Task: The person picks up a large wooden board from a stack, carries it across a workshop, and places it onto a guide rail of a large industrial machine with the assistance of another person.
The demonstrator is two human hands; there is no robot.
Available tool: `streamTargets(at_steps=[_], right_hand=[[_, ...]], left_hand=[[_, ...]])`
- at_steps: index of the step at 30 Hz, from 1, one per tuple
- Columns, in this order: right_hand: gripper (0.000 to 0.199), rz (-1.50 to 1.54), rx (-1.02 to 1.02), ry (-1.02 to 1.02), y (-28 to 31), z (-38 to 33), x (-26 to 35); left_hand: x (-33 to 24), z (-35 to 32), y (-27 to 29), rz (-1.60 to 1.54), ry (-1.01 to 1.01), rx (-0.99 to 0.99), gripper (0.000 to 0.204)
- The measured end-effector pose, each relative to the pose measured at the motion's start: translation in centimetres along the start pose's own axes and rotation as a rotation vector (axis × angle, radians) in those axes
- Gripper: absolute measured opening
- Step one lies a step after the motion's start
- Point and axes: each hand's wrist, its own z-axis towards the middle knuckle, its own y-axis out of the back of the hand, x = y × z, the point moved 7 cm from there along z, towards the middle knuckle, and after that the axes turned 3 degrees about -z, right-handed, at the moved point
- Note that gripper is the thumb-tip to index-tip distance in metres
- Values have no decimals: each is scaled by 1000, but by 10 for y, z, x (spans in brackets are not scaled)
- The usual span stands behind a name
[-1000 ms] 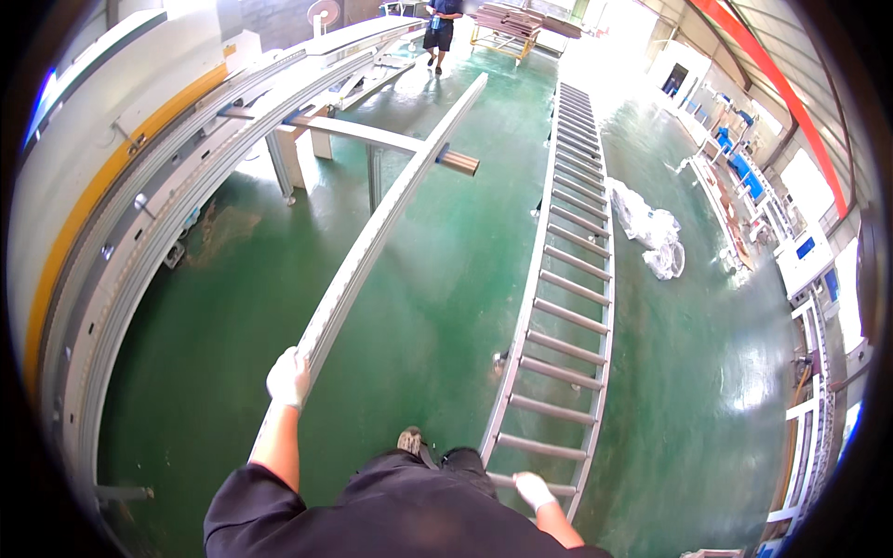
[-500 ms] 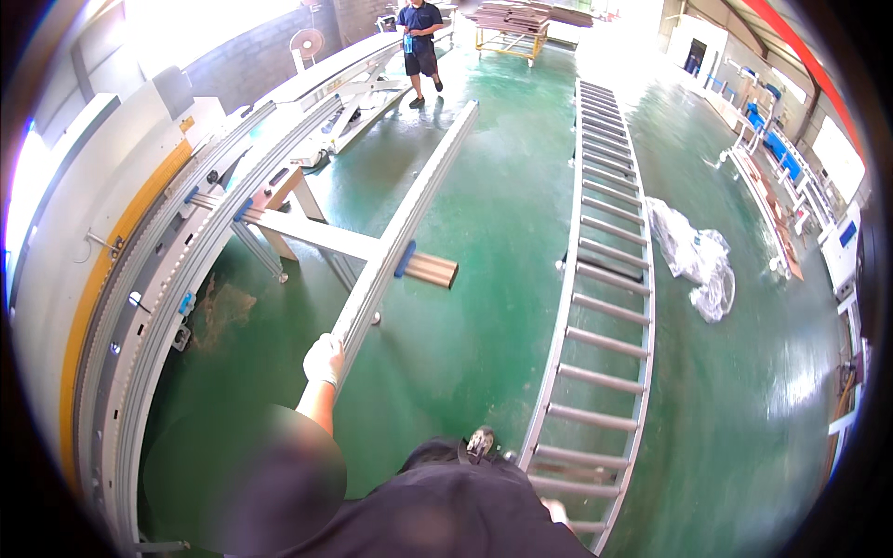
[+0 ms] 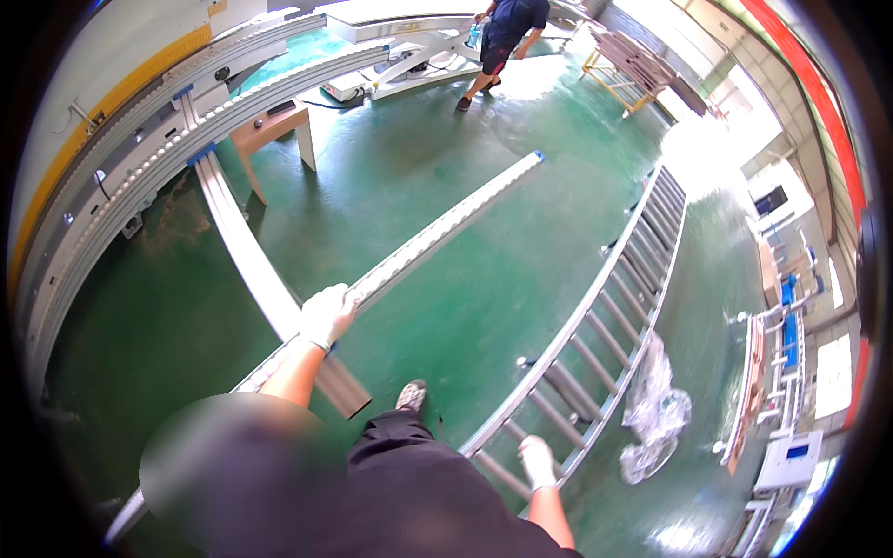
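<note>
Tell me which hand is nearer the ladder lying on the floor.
Right. The gloved right hand hangs above the ladder, near its lower end, though contact isn't clear. The gloved left hand is off to its left, gripping the long aluminium rail.

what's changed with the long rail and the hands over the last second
The long aluminium rail has swung so its far end now points right, away from the wall track. The left hand still grips it; the right hand stays free beside the ladder, which lies unmoved.

Green glossy floor (image 3: pixel 446 279). A long aluminium ladder (image 3: pixel 605 307) lies at right — crumpled clear plastic wrap (image 3: pixel 656 418) beside it, lower right.
</note>
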Motion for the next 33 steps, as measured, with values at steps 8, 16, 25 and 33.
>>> streamTargets(at_steps=[8,16,25,33], right_hand=[[33,108,113,-424,28,63,-67],[32,165,167,-484,151,331,-133],[21,392,-42,-204,431,815,-55],[31,181,267,-234,485,1021,45]], left_hand=[[-189,234,-109,-110,22,222,39],[-287,383,-180,-13,-50,177,45],[-318,424,-184,4,77,268,54],[-322,443,-188,-12,339,640,38]])
